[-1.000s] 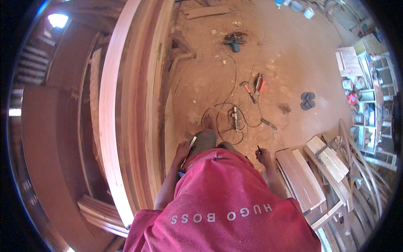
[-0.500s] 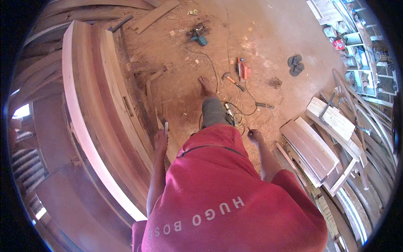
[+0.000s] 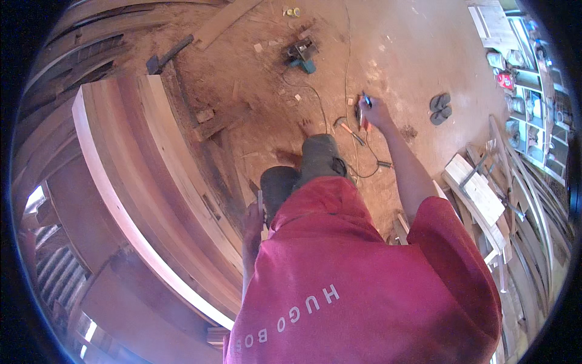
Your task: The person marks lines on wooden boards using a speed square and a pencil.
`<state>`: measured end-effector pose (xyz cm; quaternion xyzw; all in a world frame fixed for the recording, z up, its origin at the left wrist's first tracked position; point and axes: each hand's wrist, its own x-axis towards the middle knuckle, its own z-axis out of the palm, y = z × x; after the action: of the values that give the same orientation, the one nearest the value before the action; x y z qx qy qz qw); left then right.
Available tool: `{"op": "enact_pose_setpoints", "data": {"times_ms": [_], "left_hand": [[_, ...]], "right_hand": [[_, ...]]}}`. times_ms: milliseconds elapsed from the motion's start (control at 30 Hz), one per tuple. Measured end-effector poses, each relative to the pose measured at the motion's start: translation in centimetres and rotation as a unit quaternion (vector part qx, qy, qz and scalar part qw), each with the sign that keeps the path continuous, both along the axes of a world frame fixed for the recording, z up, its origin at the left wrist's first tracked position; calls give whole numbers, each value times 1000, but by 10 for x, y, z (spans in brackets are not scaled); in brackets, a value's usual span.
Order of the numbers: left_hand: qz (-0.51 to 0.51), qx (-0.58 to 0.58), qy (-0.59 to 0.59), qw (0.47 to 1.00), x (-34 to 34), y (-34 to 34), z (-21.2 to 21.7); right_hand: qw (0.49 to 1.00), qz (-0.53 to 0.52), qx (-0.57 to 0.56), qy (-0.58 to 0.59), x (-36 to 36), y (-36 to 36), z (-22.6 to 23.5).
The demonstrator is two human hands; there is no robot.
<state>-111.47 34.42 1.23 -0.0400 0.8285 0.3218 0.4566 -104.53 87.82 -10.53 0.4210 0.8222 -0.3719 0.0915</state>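
My left hand hangs beside my left thigh, closed round a narrow pale flat strip that points away from me. My right arm reaches forward, and my right hand overlaps the red power tool on the floor. Its fingers look closed, with something small and dark at their tips that I cannot make out. Whether it touches the tool is hidden. A hammer with an orange and black handle lies just left of the tool. To my left stands a long glued-up wooden panel with reddish and pale stripes.
A teal power tool lies farther ahead, its cord trailing over the sawdust-covered floor. Dark sandals lie to the right. Clamped boards and long timber line the right side, near a shelf of containers. Offcuts lie beside the panel.
My right hand has moved from beside my hip forward to over the red power tool. The left hand keeps the strip. My legs have shifted in a step, and the view has turned slightly.
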Motion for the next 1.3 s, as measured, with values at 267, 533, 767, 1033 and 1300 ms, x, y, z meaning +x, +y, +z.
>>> {"op": "enact_pose_setpoints", "data": {"times_ms": [267, 533, 767, 1033, 1300], "left_hand": [[-84, 164, 113, 976, -89, 61, 39], [-44, 76, 309, 947, -139, 136, 47], [80, 16, 343, 936, -147, 153, 35], [289, 69, 202, 933, -161, 200, 41], [571, 38, 291, 767, -72, 210, 5]], "right_hand": [[949, 124, -284, 49, -166, -79, 122], [850, 326, -404, 93, -219, -165, 176], [773, 572, -274, -1, -301, -154, 130], [642, 721, -260, 26, -381, -156, 157], [727, 585, -350, -83, -498, -190, 108]]}}
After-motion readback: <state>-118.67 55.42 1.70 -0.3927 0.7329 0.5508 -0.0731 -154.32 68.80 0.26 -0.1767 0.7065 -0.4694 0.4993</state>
